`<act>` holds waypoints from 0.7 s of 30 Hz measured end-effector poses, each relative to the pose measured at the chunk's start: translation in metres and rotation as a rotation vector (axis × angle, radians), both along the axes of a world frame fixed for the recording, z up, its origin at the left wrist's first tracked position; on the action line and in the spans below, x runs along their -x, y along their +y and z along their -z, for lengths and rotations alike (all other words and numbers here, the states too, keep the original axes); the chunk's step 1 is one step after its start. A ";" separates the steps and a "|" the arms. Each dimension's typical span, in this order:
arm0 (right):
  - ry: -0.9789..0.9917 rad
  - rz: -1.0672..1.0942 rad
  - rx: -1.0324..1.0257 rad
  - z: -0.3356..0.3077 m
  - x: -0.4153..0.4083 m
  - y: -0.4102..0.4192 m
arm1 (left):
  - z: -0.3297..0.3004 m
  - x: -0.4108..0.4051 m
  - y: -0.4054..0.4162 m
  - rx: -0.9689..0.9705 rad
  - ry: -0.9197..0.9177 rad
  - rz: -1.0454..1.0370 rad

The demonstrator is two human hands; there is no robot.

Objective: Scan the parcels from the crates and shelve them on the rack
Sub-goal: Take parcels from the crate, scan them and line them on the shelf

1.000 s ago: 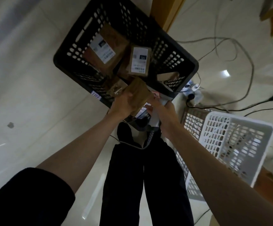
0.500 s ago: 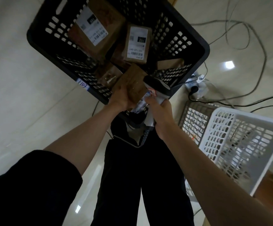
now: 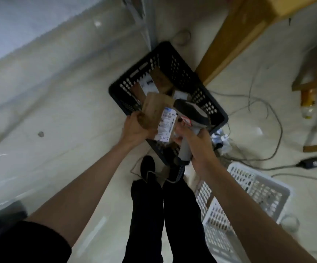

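Note:
A brown cardboard parcel (image 3: pixel 154 109) with a white label is held by my left hand (image 3: pixel 136 128), raised above the near side of the black crate (image 3: pixel 174 59). My right hand (image 3: pixel 197 141) grips the handle of a grey and black barcode scanner (image 3: pixel 190 112), whose head sits right beside the parcel's label. More labelled brown parcels (image 3: pixel 159 80) lie inside the black crate, partly hidden behind the held parcel.
A white crate (image 3: pixel 252 190) stands on the floor at the lower right. Wooden furniture legs (image 3: pixel 235 35) rise behind the black crate. Loose cables (image 3: pixel 267 109) and a power adapter (image 3: pixel 313 162) lie on the pale floor to the right. My legs and shoes (image 3: pixel 148 168) stand below.
The view has pulled back and the crate now looks smaller and farther. My left hand has lifted the parcel higher and turned its label up; the scanner has risen beside it.

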State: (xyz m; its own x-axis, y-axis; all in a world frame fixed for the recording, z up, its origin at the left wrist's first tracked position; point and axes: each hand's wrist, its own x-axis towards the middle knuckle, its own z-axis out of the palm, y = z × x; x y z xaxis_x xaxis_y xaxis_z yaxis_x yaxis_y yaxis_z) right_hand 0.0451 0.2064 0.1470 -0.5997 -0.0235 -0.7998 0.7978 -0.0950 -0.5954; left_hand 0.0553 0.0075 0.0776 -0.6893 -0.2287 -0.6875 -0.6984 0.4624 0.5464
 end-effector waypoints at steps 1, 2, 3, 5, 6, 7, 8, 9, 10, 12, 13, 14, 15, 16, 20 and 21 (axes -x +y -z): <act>0.025 -0.027 0.003 -0.023 0.007 -0.006 | -0.027 0.000 -0.007 -0.006 0.026 -0.038; 0.054 -0.057 0.009 -0.047 0.013 -0.012 | -0.054 0.000 -0.013 -0.012 0.063 -0.078; 0.086 -0.083 0.020 -0.070 0.018 -0.020 | -0.080 0.000 -0.021 -0.019 0.110 -0.119; 0.156 -0.128 0.042 -0.115 0.027 -0.035 | -0.132 -0.001 -0.036 -0.022 0.185 -0.199; 0.190 -0.150 0.051 -0.138 0.030 -0.043 | -0.157 -0.003 -0.044 -0.017 0.209 -0.233; 0.222 -0.171 0.059 -0.162 0.032 -0.052 | -0.181 -0.006 -0.053 -0.015 0.227 -0.263; 0.252 -0.200 0.068 -0.186 0.034 -0.061 | -0.205 -0.011 -0.061 -0.007 0.239 -0.294; 0.283 -0.235 0.081 -0.209 0.035 -0.069 | -0.226 -0.017 -0.070 0.006 0.258 -0.329; 0.317 -0.275 0.094 -0.232 0.034 -0.078 | -0.247 -0.023 -0.079 0.021 0.282 -0.359; 0.374 -0.357 0.115 -0.274 0.031 -0.095 | -0.284 -0.036 -0.096 0.044 0.328 -0.409; 0.403 -0.397 0.126 -0.293 0.028 -0.104 | -0.301 -0.042 -0.104 0.050 0.351 -0.433; 0.436 -0.440 0.137 -0.312 0.024 -0.114 | -0.317 -0.049 -0.115 0.057 0.373 -0.455; 0.476 -0.481 0.150 -0.329 0.020 -0.124 | -0.332 -0.056 -0.125 0.063 0.396 -0.472; 0.518 -0.516 0.164 -0.346 0.016 -0.134 | -0.348 -0.063 -0.135 0.066 0.415 -0.489; 0.626 -0.556 0.215 -0.405 -0.003 -0.177 | -0.412 -0.094 -0.179 0.071 0.503 -0.574; 0.647 -0.567 0.226 -0.418 -0.009 -0.188 | -0.427 -0.105 -0.191 0.075 0.525 -0.594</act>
